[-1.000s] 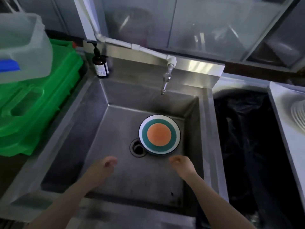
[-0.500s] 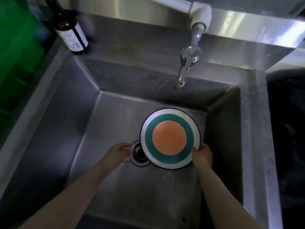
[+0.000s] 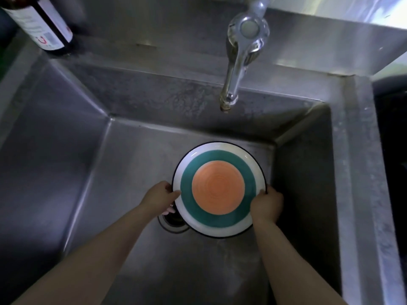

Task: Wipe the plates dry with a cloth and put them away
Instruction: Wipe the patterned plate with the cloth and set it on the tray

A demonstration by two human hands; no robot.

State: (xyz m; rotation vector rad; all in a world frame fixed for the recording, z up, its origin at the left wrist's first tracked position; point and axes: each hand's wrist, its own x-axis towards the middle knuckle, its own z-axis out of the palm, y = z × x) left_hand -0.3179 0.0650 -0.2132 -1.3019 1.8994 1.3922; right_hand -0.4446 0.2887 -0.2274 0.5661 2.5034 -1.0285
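Both hands have a grip on the round ceramic plate with the orange centre, teal ring and white rim edged in black, one at each side: the left hand curls over the plate's left edge with its thumb lying on the white rim, and the right hand clasps the right edge with its thumb on top. That plate sits face up, low inside the deep stainless-steel sink, toward the basin's right wall and partly covering the round metal drain at its left lower edge. Whether it rests on the sink floor or is raised a little, I cannot tell. A chrome tap hangs over the back of the basin, its spout pointing down behind the plate. On the sink's back ledge at the far left stands a dark brown bottle with a white label; the label carries a red U-shaped mark and lines of small print too fine to read.
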